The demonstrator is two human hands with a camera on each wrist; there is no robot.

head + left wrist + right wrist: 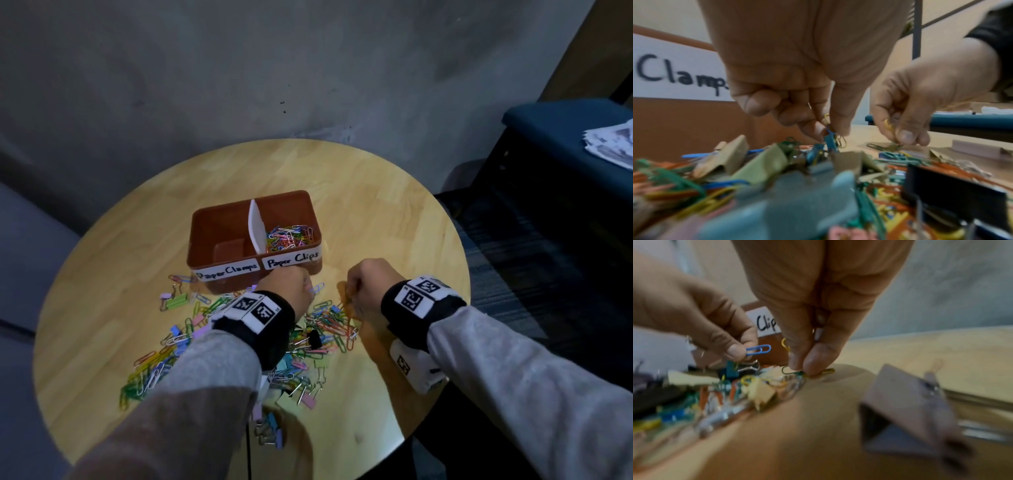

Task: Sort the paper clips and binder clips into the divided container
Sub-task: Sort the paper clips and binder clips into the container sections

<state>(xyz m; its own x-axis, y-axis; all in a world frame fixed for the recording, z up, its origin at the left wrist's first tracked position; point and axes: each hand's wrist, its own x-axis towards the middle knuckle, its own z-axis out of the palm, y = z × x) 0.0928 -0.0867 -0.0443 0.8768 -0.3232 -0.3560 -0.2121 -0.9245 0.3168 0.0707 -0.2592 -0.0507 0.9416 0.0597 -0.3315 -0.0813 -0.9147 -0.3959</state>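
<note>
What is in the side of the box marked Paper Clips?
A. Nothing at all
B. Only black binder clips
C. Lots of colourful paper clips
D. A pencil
C: in the head view the right side of the box holds a heap of colourful paper clips.

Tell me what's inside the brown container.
In the container, coloured paper clips fill the right compartment, beside the white divider. The left shows bare floor; its near corner is hidden by the wall.

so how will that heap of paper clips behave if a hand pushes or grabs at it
The heap of paper clips would probably scatter rather than slide together, since the wires lie loose. Clips likely snag together: several hang bunched from the left hand. The bare wooden table probably lets them skid.
</note>
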